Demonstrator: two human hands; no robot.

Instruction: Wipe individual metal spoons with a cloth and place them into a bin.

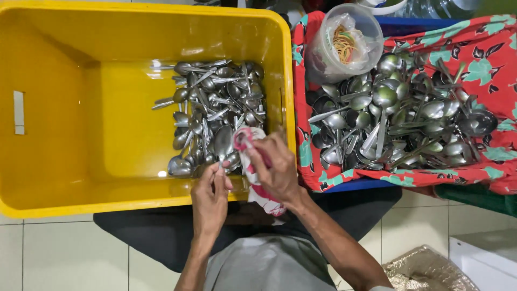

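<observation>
A big yellow bin point(64, 108) sits on the left with a pile of spoons point(215, 108) inside. On the right, more spoons point(398, 113) lie on a red flowered cloth point(484, 59). A clear tub point(323, 59) stands at the far edge. The right hand point(277, 167) grips a rag point(243, 141). The left hand point(210, 202) pinches one spoon point(223, 143) over the bin's near edge.

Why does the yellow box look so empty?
Partly filled: spoons heap only at the right end of the yellow box; the left floor shows bare.
</observation>
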